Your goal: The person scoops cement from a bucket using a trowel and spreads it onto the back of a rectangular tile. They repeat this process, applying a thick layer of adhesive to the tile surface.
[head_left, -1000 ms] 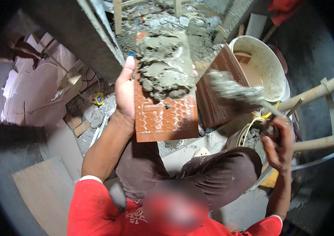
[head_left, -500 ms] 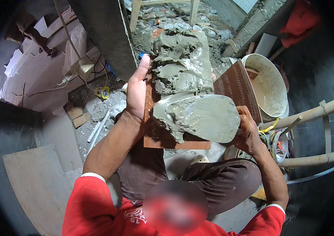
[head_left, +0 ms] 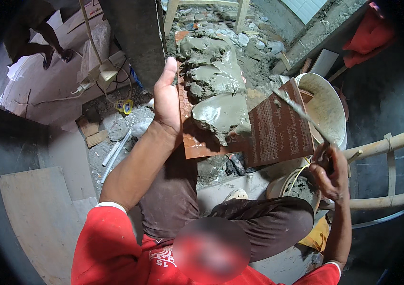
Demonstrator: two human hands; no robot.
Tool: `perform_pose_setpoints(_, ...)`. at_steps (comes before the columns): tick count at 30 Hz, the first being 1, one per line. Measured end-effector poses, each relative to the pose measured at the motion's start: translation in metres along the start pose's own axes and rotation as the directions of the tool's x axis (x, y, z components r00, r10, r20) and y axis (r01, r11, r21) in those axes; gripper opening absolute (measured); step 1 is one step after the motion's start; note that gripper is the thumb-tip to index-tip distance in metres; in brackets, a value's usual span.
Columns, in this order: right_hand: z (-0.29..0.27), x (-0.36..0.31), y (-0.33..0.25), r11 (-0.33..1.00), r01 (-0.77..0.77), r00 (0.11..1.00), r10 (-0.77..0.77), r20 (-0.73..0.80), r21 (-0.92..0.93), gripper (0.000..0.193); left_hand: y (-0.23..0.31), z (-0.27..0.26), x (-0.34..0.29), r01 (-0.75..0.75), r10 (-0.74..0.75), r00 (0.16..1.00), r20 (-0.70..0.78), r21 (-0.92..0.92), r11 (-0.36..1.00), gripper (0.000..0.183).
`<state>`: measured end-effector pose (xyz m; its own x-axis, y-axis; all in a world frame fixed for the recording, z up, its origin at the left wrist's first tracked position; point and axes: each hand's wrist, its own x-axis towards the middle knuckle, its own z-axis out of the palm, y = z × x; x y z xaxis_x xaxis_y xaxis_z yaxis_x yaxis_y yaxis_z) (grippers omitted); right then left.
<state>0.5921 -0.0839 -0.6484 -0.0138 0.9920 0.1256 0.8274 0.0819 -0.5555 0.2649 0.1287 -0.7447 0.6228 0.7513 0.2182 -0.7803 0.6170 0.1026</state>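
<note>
My left hand [head_left: 168, 97] supports a reddish-brown tile [head_left: 204, 150] from its left side, thumb up along the edge, the other fingers mostly hidden beneath. Thick wet grey mortar [head_left: 221, 107] lies in three lumpy heaps on the tile's ridged back. My right hand [head_left: 331, 173] is closed around the handle of a trowel [head_left: 302, 113]. Its blade is seen nearly edge-on, smeared with mortar and raised to the right, apart from the heaps. Behind the blade, a second brown tile [head_left: 280, 128] with a textured back leans against a white bucket [head_left: 324, 107].
Near my right knee stands a smaller bucket of mortar [head_left: 303, 189]. Bamboo poles [head_left: 378, 145] run along the right. Rubble [head_left: 259, 40] covers the far floor. A person's legs [head_left: 52, 40] show at upper left. A lamp [head_left: 109, 75] and cables lie left of a dark pillar.
The trowel has left the nearest mortar heap, swung right and turned edge-on. My right hand moved right and lower. The tile shifted slightly up. At upper left, the other person's legs have moved.
</note>
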Motion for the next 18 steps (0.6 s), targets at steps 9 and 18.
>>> perform_pose_setpoints(9,-0.045,0.079,-0.088,0.956,0.173,0.93,-0.08,0.36,-0.236,0.025,-0.007,-0.005,0.005,-0.006,0.01,0.994,-0.113,0.039,0.999,0.058)
perform_pose_setpoints(18,-0.026,0.111,-0.078,0.886,0.319,0.883,-0.148,0.445,-0.338,0.022,-0.009,-0.006,0.006,-0.023,0.042,0.985,-0.17,0.114,0.993,0.058)
